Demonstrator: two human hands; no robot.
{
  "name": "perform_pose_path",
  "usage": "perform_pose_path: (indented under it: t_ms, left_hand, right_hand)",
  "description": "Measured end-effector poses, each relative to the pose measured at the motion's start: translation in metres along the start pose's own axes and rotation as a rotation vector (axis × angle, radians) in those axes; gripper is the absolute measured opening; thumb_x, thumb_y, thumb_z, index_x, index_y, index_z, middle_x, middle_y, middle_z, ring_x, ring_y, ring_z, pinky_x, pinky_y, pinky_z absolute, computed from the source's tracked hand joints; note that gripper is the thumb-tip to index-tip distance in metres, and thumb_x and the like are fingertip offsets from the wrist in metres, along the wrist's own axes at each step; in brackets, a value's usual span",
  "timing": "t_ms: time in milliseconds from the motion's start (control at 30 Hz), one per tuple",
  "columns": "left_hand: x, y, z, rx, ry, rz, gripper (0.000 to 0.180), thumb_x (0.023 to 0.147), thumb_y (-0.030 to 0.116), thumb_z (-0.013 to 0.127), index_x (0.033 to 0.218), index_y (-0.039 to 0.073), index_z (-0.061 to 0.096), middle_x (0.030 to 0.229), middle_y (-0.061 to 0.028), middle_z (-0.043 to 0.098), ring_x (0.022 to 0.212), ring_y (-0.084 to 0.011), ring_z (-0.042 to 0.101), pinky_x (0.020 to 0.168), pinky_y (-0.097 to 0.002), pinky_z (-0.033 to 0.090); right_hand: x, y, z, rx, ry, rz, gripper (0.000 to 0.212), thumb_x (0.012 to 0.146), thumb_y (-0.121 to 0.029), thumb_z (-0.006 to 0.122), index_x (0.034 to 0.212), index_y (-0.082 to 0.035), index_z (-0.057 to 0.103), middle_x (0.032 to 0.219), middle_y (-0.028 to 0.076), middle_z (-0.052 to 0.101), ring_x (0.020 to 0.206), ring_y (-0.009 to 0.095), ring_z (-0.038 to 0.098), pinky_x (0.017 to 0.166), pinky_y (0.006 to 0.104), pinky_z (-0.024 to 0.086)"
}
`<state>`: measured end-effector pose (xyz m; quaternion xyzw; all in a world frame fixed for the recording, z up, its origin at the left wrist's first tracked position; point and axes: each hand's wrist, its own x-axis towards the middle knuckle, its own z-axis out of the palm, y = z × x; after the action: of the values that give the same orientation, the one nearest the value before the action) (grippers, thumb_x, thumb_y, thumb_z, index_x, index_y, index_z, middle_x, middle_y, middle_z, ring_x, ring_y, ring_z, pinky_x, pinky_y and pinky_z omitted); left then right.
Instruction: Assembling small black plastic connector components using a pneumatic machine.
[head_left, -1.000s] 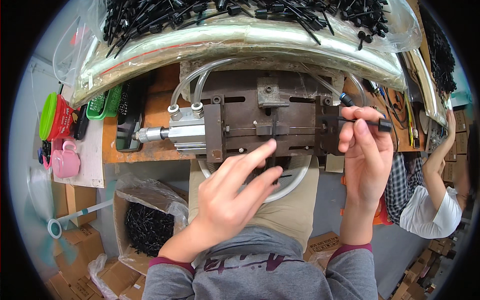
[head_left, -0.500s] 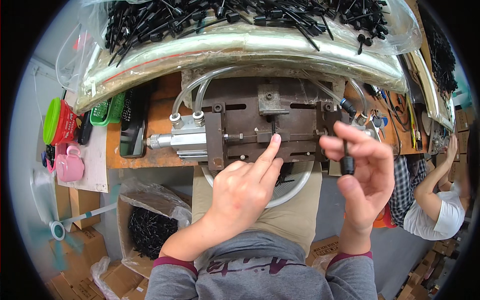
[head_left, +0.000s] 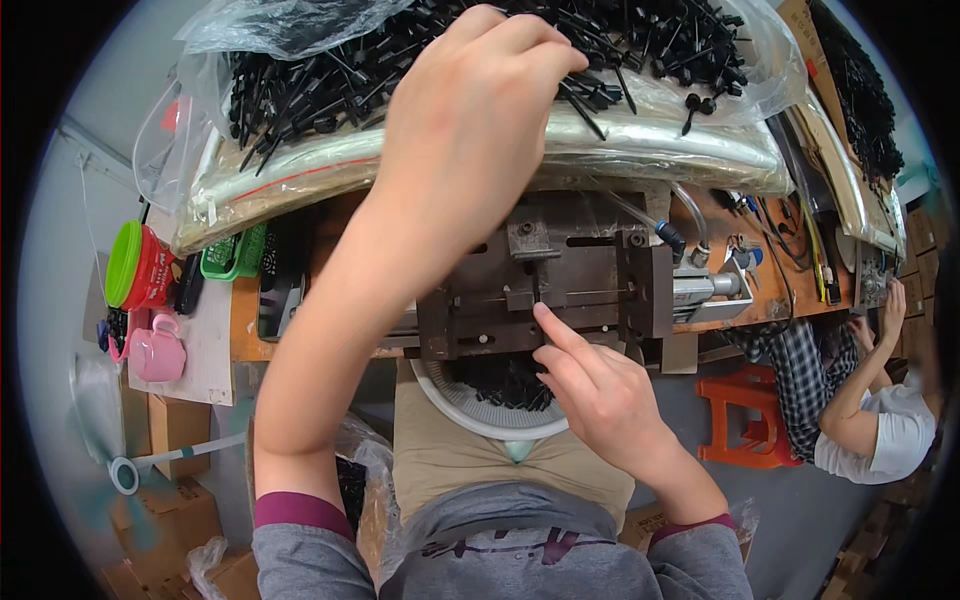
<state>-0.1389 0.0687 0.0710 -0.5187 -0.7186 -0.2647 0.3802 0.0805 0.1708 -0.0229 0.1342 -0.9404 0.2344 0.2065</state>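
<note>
My left hand [head_left: 470, 130] is over the heap of black plastic stem-like parts [head_left: 310, 90] at the top. Its fingers are bent and pressed together; the thumb and anything pinched are hidden behind the hand. My right hand [head_left: 605, 400] stretches its index finger to the middle of a dark metal fixture [head_left: 465, 340]. That fingertip touches the near end of a thin black part [head_left: 536, 283] lying in the small centre block, below a metal bracket [head_left: 532, 242]. The other right fingers are loosely curled, with nothing seen in them.
A silver air cylinder [head_left: 705, 289] sits at the fixture's right. Below it, a white basket [head_left: 440, 408] holds black parts. To the left stand a pink cup [head_left: 158, 352] and a green basket [head_left: 243, 254]. A co-worker [head_left: 870, 430] and an orange stool [head_left: 735, 410] are right.
My left hand has left the fixture and gone up to the heap. My right hand, which held a black part, has come down to the fixture's centre, its index finger now there.
</note>
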Motion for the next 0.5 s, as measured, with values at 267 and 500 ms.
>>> perform_pose_path:
  t_ms: [267, 500]
  left_hand:
    - [0.022, -0.027, 0.038, 0.279, -0.33, 0.045, 0.024, 0.081, 0.009, 0.075, 0.105, 0.009, 0.078, 0.098, -0.0066, 0.071, 0.095, -0.028, 0.071, 0.084, -0.0399, 0.058]
    - [0.016, -0.037, 0.019, 0.064, -0.23, -0.048, 0.016, 0.085, 0.012, 0.074, 0.099, 0.007, 0.079, 0.095, -0.0061, 0.07, 0.09, -0.0284, 0.071, 0.079, -0.0379, 0.057]
  right_hand:
    - [0.01, -0.004, -0.004, -0.151, -0.054, -0.032, 0.017, 0.078, -0.005, 0.069, 0.093, -0.002, 0.063, 0.133, 0.024, 0.067, 0.062, 0.015, 0.064, 0.061, 0.0276, 0.052]
    - [0.008, -0.002, -0.002, -0.117, -0.015, -0.014, 0.02, 0.08, -0.007, 0.072, 0.097, -0.001, 0.064, 0.132, 0.021, 0.067, 0.062, 0.017, 0.064, 0.061, 0.0286, 0.052]
